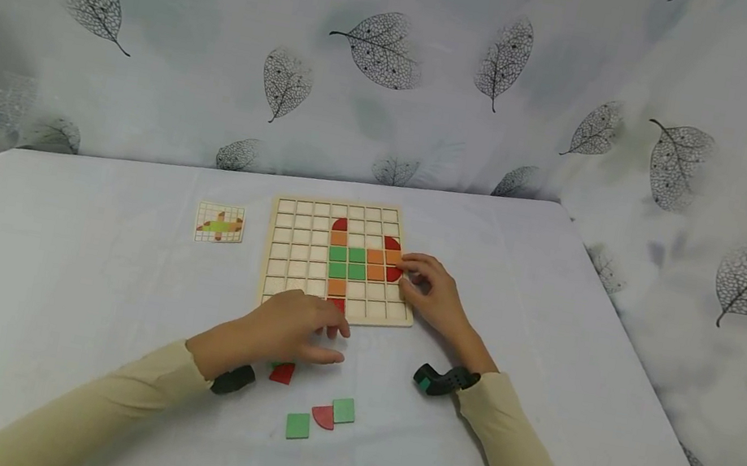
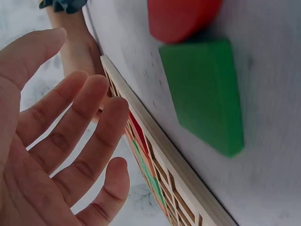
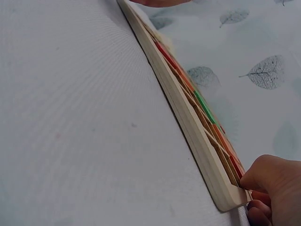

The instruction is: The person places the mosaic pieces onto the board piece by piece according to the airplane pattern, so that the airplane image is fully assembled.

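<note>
A wooden grid board [image 1: 296,251] lies flat on the table, with green, orange and red tiles set in its cells. My right hand [image 1: 436,293] is at the board's right edge, thumb and fingers pinching the rim beside a red quarter-round tile [image 1: 394,274]. In the right wrist view the thumb [image 3: 258,174] lies on the rim, with curled fingers next to it. My left hand [image 1: 294,327] hovers over the board's near edge, fingers spread and loosely bent, holding nothing. Below it lie a red tile [image 1: 281,373] and a green tile [image 2: 202,94], partly hidden in the head view.
Two green square tiles [image 1: 297,426] and a red quarter-round tile [image 1: 324,417] lie loose on the white table in front of the board. A small pattern card [image 1: 220,224] lies left of the board. Leaf-printed cloth [image 1: 214,33] hangs behind the table.
</note>
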### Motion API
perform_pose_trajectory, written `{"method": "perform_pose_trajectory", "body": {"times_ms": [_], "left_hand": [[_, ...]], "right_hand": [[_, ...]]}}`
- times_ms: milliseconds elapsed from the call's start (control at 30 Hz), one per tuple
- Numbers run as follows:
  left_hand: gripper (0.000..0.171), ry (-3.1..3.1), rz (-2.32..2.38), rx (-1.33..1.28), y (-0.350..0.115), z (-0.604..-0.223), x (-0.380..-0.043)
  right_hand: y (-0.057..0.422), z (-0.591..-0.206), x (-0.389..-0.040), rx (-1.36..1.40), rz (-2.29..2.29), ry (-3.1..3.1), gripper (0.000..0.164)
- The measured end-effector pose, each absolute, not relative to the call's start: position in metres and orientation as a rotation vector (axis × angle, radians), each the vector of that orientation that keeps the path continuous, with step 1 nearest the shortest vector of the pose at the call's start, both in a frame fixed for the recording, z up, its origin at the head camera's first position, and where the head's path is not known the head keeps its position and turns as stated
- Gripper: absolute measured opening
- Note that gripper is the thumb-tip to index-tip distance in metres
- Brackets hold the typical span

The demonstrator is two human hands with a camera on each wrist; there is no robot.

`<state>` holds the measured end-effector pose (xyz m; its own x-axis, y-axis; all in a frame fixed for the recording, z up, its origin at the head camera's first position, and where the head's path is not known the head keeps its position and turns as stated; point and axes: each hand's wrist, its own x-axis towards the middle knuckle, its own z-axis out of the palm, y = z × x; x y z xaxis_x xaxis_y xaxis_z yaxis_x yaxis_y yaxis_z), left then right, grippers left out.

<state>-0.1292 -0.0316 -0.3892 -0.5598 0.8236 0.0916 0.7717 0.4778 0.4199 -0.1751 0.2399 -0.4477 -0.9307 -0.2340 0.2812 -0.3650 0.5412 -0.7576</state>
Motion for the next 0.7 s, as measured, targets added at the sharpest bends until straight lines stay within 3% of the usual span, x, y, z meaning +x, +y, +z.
{"method": "perform_pose_trajectory", "body": {"times_ms": [267, 700], "left_hand": [[0.033, 2.341, 0.601, 1.463, -0.022, -0.392, -0.119], [0.03, 2.106, 0.63, 1.631, -0.015, -0.404, -0.113]], "right_hand": [[0.241, -0.448, -0.176, 0.533, 1.336, -2.603, 0.029], [0.241, -0.448, -0.175, 0.53, 1.353, -2.609, 0.029]]}}
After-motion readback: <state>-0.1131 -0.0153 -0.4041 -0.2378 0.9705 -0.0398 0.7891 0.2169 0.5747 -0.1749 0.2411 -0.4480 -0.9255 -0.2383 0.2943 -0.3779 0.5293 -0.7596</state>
